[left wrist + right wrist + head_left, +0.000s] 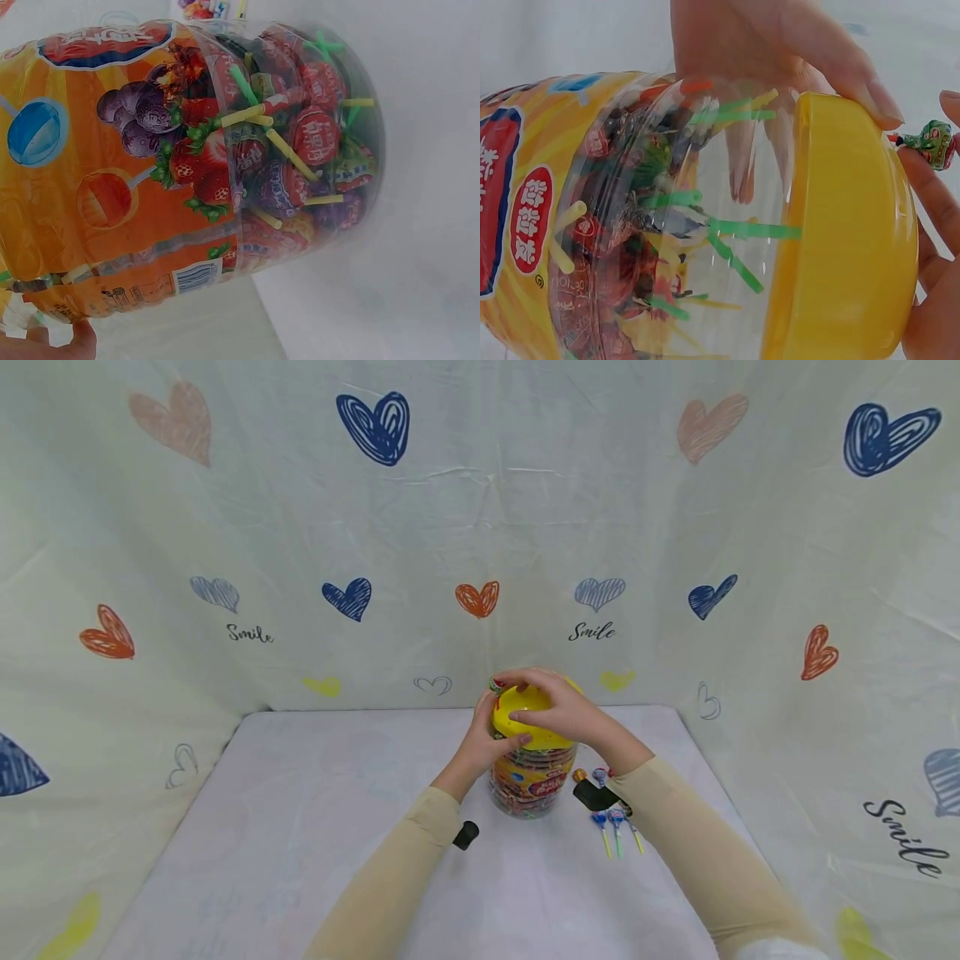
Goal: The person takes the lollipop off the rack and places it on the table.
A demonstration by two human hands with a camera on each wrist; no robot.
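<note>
A clear jar [528,781] full of wrapped lollipops [315,135] stands upright on the table, with a yellow lid [855,240] on top. My left hand [480,739] grips the jar's upper left side, its thumb across the front just under the lid. Over the lid curves my right hand [558,702], thumb on the near side and fingers reaching to the far left. A green-wrapped lollipop [934,144] with a red stick sits between this hand's fingers, beside the lid. An orange label with fruit pictures wraps the jar. Part of the right palm is hidden.
Several loose lollipops [617,818] lie right of the jar, partly hidden by the right sleeve and a black wrist camera [596,795]. The white-covered table [300,827] ends at a hanging cloth [420,527] with printed hearts, behind and at both sides.
</note>
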